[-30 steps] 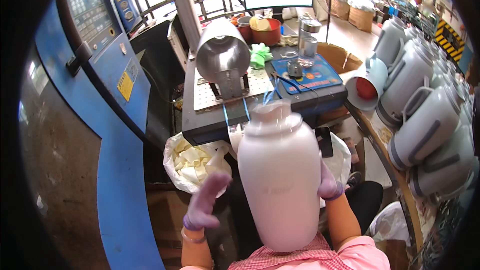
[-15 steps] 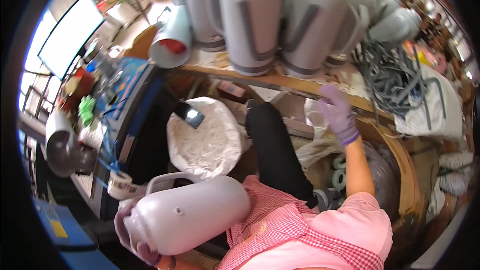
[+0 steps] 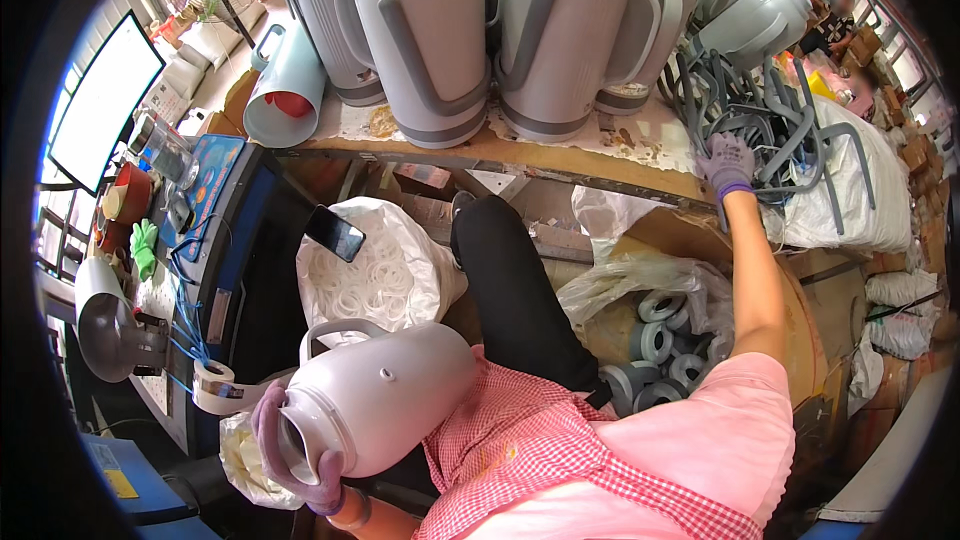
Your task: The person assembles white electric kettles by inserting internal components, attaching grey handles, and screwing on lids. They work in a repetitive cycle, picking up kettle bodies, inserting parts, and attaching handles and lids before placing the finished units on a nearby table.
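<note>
Two gloved hands are in view, and we record them well apart. Our left hand [image 3: 272,460] is curled around the mouth of a grey flask [image 3: 395,395], fingers on one side and thumb on the other. We find this flask lying tilted on its side, mouth toward the lower left and looped handle uppermost, its base end against the checked apron [image 3: 510,430]. Our right hand [image 3: 728,162] rests at the near edge of a tangled pile of grey strips [image 3: 760,135]; whether its fingers pinch one, we cannot tell.

We note upright grey flasks [image 3: 425,30] standing along the worktop [image 3: 640,175] to the left of the pile, with a pale blue cylinder [image 3: 290,80] lying on its side beside them, something red inside. Below the worktop, we observe a white bag [image 3: 437,270] of pale rings [image 3: 365,280], with a dark phone [image 3: 335,233] at its upper left edge. Grey collars [image 3: 652,343] lie heaped in clear plastic [image 3: 620,285] between the black-trousered leg and our right arm.
</note>
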Demonstrator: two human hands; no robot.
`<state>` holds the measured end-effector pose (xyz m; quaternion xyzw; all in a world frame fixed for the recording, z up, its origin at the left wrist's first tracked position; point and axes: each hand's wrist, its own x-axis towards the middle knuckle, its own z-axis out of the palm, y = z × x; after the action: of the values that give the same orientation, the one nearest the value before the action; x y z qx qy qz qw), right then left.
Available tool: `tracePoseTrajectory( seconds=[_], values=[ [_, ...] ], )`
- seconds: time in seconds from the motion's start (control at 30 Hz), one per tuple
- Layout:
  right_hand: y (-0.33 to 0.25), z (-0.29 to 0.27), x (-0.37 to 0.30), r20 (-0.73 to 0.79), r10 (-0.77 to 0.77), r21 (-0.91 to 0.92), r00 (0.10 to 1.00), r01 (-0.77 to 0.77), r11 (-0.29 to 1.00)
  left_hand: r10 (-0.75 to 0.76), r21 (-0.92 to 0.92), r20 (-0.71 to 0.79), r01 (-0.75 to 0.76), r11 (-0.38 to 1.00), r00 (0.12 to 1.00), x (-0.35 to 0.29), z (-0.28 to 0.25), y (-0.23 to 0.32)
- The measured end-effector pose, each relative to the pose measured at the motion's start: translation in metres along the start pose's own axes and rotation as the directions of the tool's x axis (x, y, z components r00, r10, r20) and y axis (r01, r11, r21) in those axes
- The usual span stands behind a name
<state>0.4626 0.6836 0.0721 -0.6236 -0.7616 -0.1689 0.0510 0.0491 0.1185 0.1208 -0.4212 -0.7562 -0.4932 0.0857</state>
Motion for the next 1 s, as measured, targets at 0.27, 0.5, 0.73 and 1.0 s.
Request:
tracePoseTrajectory(
  seconds=[0.27,0.5,0.73,1.0],
  values=[
    [0.000,-0.073,0.035,-0.240,-0.045,0.283,0.970,0.114,0.952,0.040,0.070,0.022,-0.041,0.997,0.999,-0.005,-0.006,0.006],
    [0.012,-0.114,0.033,-0.033,-0.184,0.405,0.982,0.181,0.896,0.185,0.151,0.073,-0.194,0.969,0.980,-0.010,0.000,0.007],
    [0.042,-0.052,0.004,0.212,-0.312,-0.311,0.926,0.367,0.877,0.123,0.140,0.051,-0.129,0.982,0.991,-0.025,-0.013,0.000],
    [0.038,-0.147,0.002,-0.478,-0.326,0.181,0.816,0.455,0.872,0.154,0.145,0.058,-0.161,0.976,0.986,-0.021,0.001,0.007]
  ],
)
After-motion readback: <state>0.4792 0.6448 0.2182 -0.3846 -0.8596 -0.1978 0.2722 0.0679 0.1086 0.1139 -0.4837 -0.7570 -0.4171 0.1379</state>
